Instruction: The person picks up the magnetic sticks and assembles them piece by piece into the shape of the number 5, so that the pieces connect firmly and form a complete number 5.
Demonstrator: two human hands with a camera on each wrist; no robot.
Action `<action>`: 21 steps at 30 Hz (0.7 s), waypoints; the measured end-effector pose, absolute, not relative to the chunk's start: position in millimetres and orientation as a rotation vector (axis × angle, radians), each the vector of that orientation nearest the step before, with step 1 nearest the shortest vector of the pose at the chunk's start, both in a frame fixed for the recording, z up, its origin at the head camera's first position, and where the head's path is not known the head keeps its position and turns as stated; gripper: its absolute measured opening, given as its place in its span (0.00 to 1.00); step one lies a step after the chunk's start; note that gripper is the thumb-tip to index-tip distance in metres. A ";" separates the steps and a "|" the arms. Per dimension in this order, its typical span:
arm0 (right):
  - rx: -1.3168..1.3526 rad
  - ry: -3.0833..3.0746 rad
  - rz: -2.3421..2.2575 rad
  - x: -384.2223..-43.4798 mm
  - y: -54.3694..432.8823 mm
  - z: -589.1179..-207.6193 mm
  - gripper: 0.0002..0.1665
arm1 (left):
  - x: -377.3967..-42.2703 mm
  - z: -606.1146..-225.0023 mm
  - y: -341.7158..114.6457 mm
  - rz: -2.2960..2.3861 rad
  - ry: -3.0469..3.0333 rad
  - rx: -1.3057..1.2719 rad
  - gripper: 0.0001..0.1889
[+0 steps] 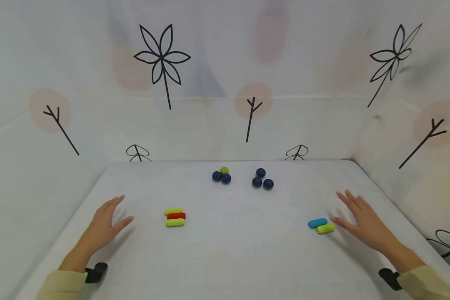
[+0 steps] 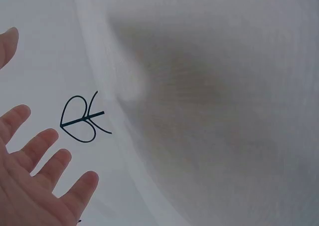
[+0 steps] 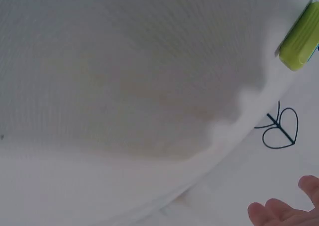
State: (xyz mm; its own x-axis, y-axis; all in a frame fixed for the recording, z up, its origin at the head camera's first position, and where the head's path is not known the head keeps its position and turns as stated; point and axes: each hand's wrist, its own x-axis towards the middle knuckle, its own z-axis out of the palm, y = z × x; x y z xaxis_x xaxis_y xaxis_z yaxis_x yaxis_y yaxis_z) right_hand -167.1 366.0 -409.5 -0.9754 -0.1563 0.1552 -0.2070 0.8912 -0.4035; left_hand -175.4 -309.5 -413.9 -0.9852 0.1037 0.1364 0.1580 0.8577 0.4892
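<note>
My left hand (image 1: 104, 227) hovers over the left part of the table, fingers extended and thumb spread, holding nothing. To its right lie a red stick (image 1: 176, 216) and two yellow-green sticks (image 1: 175, 223), side by side in a small stack-like row. On the other side, my right hand (image 1: 363, 221) is held with fingers spread and nothing in it. Its thumb is close to a blue stick (image 1: 317, 223) and a yellow-green stick (image 1: 325, 228). The right wrist view shows that yellow-green stick (image 3: 300, 39) with ridged sides.
Toward the back of the white table (image 1: 225, 258), a green ball (image 1: 224, 170) sits against two dark blue balls (image 1: 217, 176). Right of them is a cluster of three dark blue balls (image 1: 257, 182). A white patterned cloth (image 1: 206, 129) hangs behind and at both sides.
</note>
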 end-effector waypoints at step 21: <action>0.319 -2.938 0.774 -177.6 344.2 -405.0 0.50 | -186.6 -415.2 -281.9 -0.927 -2.846 -0.262 0.29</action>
